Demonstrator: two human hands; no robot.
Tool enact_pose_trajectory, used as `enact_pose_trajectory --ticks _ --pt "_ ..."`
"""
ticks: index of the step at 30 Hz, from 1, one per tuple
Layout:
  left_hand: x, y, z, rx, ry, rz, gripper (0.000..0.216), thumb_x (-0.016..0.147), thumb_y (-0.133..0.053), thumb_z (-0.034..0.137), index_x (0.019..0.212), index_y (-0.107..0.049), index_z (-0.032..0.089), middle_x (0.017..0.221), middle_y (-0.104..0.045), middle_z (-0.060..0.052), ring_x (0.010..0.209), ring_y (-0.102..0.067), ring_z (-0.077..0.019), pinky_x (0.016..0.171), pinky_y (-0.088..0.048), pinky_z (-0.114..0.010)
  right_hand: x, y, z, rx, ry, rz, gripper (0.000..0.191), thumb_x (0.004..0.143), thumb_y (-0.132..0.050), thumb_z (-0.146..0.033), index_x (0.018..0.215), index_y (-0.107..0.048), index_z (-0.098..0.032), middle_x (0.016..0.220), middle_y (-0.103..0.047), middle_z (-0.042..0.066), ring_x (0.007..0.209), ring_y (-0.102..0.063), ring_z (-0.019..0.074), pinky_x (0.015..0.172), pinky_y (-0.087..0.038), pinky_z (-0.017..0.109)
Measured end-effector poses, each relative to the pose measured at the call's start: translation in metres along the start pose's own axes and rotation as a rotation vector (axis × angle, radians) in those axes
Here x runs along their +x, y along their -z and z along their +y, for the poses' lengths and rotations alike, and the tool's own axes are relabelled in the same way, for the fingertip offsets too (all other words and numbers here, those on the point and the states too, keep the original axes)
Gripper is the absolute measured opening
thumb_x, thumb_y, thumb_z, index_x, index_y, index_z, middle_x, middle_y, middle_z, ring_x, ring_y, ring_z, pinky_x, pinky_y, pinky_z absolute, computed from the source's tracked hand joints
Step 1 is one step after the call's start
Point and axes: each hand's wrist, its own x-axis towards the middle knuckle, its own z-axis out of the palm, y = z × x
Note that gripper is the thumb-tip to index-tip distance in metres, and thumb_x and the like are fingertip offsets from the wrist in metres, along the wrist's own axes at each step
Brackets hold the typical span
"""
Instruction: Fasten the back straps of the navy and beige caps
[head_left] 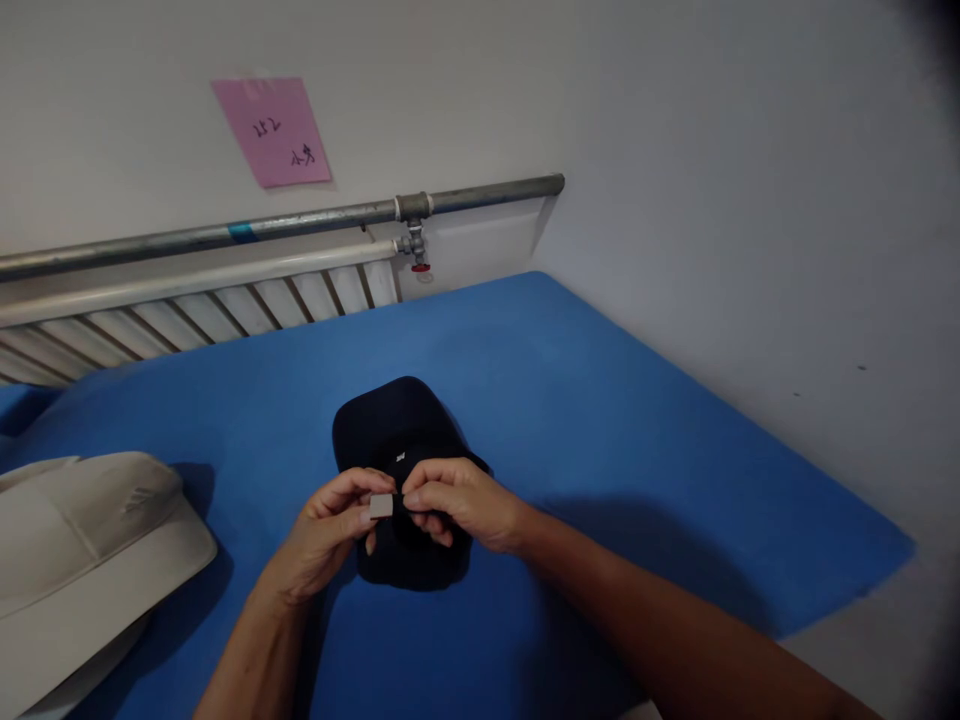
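blue worktop point(600, 420) backed by a radiator point(187, 310) | white cap point(82, 550) lain at left edge | dark cap point(397, 440) lain mid-worktop | left hand point(330, 530) and right hand point(457, 500) set on dark cap | small grey tab point(381, 506) pinched between both hands' fingers

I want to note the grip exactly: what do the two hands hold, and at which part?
Both the left hand and right hand pinch the back strap of the dark cap.
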Motion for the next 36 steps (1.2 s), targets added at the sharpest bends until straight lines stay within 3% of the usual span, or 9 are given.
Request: enact_pose_trajectory --ticks 9,15,20,26,31,36 --pt "0.001 -0.003 0.0 -0.015 0.046 0.004 0.017 0.068 -0.08 0.026 0.081 -0.073 0.019 0.073 -0.062 -0.001 0.056 -0.055 -0.0082 0.042 -0.044 -0.013 -0.001 0.0 -0.001 -0.034 0.034 -0.039 0.009 0.074 -0.063 -0.024 0.076 -0.06 -0.015 0.057 -0.055 -0.005 0.045 -0.046 0.0046 0.039 -0.038 0.016" --pt "0.001 -0.003 0.0 -0.033 0.024 0.006 0.018 0.066 -0.081 0.025 0.081 -0.073 0.019 0.074 -0.063 -0.001 0.053 -0.054 -0.0072 0.039 -0.044 -0.012 -0.001 0.003 -0.001 -0.056 0.109 0.025 0.019 0.063 -0.059 -0.01 0.08 -0.056 -0.018 0.066 -0.056 -0.005 0.049 -0.051 0.0067 0.037 -0.041 0.016" --pt "0.003 -0.005 -0.001 -0.019 0.044 -0.036 0.02 0.065 -0.082 0.024 0.082 -0.072 0.018 0.071 -0.064 -0.001 0.052 -0.055 -0.0079 0.041 -0.045 -0.013 -0.001 -0.001 0.001 -0.074 0.143 0.002 0.016 0.067 -0.06 -0.013 0.081 -0.055 -0.019 0.063 -0.055 -0.006 0.047 -0.048 0.0054 0.037 -0.04 0.014" --pt "0.0 -0.003 0.002 -0.058 0.024 0.024 0.021 0.063 -0.082 0.021 0.081 -0.071 0.018 0.073 -0.062 0.0 0.049 -0.051 -0.0055 0.038 -0.042 -0.012 -0.006 0.006 -0.003 -0.243 0.19 0.037 0.027 0.068 -0.062 -0.013 0.093 -0.059 -0.021 0.087 -0.06 -0.001 0.068 -0.055 0.0095 0.042 -0.043 0.014" --pt "0.001 -0.005 0.001 -0.019 0.051 0.009 0.021 0.061 -0.082 0.019 0.078 -0.071 0.017 0.074 -0.062 0.0 0.05 -0.052 -0.0068 0.038 -0.043 -0.014 -0.007 0.005 -0.003 -0.252 0.212 0.004 0.02 0.074 -0.061 -0.015 0.093 -0.059 -0.021 0.079 -0.058 -0.003 0.058 -0.049 0.0057 0.046 -0.039 0.016" --pt "0.0 -0.006 0.007 0.02 0.062 -0.022 0.021 0.065 -0.08 0.022 0.084 -0.072 0.018 0.075 -0.064 -0.001 0.053 -0.055 -0.0086 0.042 -0.048 -0.017 -0.01 0.0 -0.008 -0.335 0.316 0.029 0.021 0.071 -0.06 -0.009 0.09 -0.059 -0.02 0.083 -0.061 -0.001 0.076 -0.056 0.0101 0.063 -0.044 0.022"
